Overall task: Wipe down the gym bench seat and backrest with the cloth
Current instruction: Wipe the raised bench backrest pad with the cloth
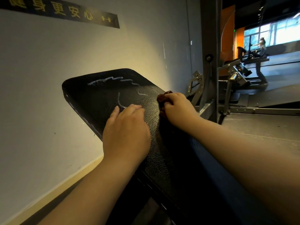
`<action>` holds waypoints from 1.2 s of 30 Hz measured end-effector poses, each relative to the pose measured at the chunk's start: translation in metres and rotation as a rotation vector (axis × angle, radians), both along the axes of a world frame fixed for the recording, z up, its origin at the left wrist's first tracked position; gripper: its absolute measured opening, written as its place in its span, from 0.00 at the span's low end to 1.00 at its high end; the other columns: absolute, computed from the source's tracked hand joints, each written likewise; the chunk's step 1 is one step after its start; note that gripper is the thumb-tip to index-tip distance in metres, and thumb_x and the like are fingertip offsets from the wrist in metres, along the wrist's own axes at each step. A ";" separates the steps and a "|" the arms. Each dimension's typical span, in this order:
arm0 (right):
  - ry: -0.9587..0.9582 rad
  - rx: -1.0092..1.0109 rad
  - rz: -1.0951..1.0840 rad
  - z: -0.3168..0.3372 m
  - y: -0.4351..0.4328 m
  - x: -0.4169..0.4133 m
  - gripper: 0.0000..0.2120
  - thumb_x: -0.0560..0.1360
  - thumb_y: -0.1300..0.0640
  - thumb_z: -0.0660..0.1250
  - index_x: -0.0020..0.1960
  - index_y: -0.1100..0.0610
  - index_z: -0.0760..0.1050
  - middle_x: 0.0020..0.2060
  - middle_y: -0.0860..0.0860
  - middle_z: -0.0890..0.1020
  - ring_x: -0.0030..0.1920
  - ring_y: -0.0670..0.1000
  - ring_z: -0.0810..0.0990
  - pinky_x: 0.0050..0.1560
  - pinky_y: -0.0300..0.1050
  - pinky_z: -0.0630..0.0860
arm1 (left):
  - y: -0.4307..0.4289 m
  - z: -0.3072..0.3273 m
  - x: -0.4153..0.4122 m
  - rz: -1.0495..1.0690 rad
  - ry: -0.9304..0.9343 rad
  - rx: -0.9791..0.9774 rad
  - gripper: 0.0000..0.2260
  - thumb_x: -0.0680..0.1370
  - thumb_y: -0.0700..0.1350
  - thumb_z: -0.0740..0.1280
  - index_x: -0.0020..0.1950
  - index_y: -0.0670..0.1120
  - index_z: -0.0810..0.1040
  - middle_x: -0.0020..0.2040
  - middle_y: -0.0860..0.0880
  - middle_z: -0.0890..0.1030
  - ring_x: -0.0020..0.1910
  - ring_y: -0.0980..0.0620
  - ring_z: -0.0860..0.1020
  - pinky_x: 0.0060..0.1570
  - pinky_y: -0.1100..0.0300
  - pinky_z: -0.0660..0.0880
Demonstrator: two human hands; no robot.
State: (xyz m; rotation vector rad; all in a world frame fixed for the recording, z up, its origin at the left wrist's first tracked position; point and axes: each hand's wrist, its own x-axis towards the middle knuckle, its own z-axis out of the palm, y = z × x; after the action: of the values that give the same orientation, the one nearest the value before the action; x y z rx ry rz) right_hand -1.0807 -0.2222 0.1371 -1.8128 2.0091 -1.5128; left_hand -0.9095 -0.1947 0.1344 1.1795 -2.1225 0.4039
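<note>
Right hand: your right hand [177,108] clutched the dark red cloth [161,99] at the right edge of the backrest [97,98], centre frame.
Left hand: your left hand [126,127] lay flat on the backrest, fingers relaxed.
Progress: white chalk marks [120,78] crossed its upper part; wiping looked barely begun, and the seat was out of view.
Room: grey wall [40,95] at left, gym machines [240,73] at upper right.

Location: gym, indoor. Evidence: black padded bench [100,93] under the left hand [126,132] and right hand [177,108]; grey steel machine frame [209,62] just beyond the right hand; wall banner [65,12] bearing a dumbbell symbol, high above the left hand. Far past the right hand: exercise machines [253,54] before large windows [276,33], a person [262,43] on one.
</note>
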 end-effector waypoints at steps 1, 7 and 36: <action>0.028 -0.018 0.037 -0.003 0.009 0.009 0.17 0.81 0.63 0.58 0.67 0.58 0.77 0.63 0.51 0.76 0.55 0.50 0.75 0.50 0.29 0.70 | 0.000 0.000 0.001 -0.002 -0.006 0.001 0.19 0.79 0.43 0.59 0.70 0.48 0.76 0.71 0.52 0.75 0.71 0.53 0.70 0.77 0.52 0.52; 0.192 -0.039 0.274 -0.019 0.042 0.012 0.20 0.83 0.60 0.59 0.74 0.49 0.71 0.73 0.44 0.68 0.71 0.43 0.66 0.66 0.27 0.59 | 0.000 0.000 0.003 -0.013 0.017 0.001 0.19 0.81 0.43 0.58 0.70 0.49 0.76 0.71 0.52 0.75 0.71 0.52 0.71 0.77 0.53 0.51; 0.235 -0.016 0.241 -0.025 0.044 -0.010 0.20 0.83 0.59 0.60 0.74 0.49 0.70 0.73 0.44 0.67 0.70 0.45 0.69 0.73 0.40 0.64 | -0.004 -0.003 0.003 -0.041 0.006 0.000 0.20 0.81 0.45 0.56 0.71 0.49 0.75 0.72 0.54 0.74 0.74 0.56 0.67 0.78 0.52 0.51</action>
State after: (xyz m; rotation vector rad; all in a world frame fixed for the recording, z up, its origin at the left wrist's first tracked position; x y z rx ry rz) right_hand -1.0911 -0.1778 0.1118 -2.2372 1.7832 -1.3056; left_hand -0.9062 -0.1984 0.1317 1.1340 -2.1374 0.3816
